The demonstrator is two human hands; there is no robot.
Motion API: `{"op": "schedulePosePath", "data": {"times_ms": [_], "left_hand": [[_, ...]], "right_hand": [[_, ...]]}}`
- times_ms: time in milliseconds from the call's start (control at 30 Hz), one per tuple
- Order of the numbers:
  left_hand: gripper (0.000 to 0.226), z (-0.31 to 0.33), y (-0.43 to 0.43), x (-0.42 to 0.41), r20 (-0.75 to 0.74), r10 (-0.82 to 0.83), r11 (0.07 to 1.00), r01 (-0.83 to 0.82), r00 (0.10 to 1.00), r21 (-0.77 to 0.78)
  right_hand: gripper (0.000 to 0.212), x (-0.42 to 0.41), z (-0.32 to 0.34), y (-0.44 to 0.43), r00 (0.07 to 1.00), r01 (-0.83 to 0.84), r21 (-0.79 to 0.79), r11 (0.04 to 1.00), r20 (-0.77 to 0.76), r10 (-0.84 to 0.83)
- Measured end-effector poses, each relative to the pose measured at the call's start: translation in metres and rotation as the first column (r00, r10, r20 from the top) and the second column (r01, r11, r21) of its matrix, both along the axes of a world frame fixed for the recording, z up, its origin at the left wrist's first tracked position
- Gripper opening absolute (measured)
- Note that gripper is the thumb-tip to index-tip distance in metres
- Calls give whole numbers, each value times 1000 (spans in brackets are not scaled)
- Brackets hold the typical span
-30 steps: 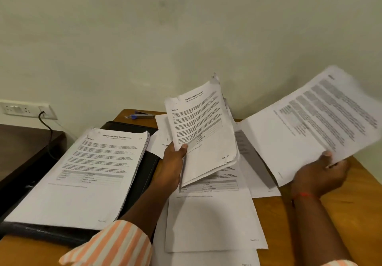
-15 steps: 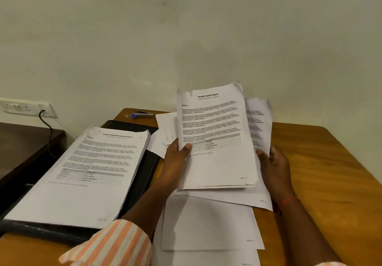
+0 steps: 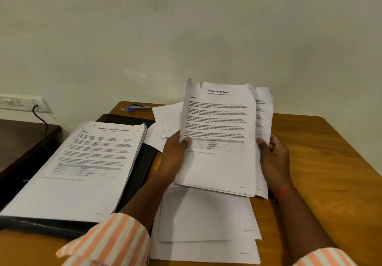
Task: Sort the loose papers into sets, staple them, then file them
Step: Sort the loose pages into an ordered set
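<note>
Head view. We list:
- A sheaf of papers (image 3: 217, 168), headed "Sample Health Report" and "Section 1", held above the table (image 3: 322, 154). The left hand (image 3: 173, 156) grips its left edge and the right hand (image 3: 273, 158) its right edge, both with thumbs on the front page.
- Loose sheets (image 3: 206, 214) lying beneath it.
- At left, a stack (image 3: 82, 172) headed "Sample Internship Documentation", resting on a black folder (image 3: 142, 162).
- A stapler (image 3: 140, 107) at the table's far edge.
</note>
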State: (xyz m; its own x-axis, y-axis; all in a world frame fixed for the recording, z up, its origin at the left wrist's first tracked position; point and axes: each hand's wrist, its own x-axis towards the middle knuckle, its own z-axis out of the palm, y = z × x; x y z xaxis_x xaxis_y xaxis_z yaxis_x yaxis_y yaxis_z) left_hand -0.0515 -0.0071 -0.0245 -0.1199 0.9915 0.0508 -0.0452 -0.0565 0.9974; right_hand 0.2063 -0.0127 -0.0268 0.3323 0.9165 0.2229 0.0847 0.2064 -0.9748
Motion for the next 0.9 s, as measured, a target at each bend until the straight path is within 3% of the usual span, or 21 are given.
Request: {"op": "schedulePosePath", "data": {"times_ms": [167, 300, 533, 567, 633, 733, 900], "left_hand": [[23, -1, 5, -6, 128, 194, 980, -186, 973, -74], [24, 1, 7, -10, 195, 336, 929, -290, 922, -230], [34, 2, 5, -8, 297, 296, 939, -221, 908, -262], [34, -2, 3, -9, 271, 269, 951, -210, 924, -226], [56, -33, 12, -18, 63, 170, 970, -155, 984, -188], [22, -8, -3, -7, -151, 71, 996, -78, 986, -43], [24, 10, -10, 1, -370, 169, 985, -149, 914, 83]], "right_hand": [[14, 4, -2, 2, 995, 97, -19, 995, -14, -97], [12, 5, -1, 2, 994, 105, -18, 994, -35, -105], [12, 5, -1, 1, 996, 76, -27, 997, -41, -77], [13, 4, 0, 1, 997, 63, -29, 998, -41, -65], [15, 1, 1, 1, 999, 18, -38, 999, -44, -20], [17, -8, 1, -1, 996, -75, -43, 996, -45, 73], [16, -21, -1, -5, 985, -173, 1, 985, -8, 173]]}}
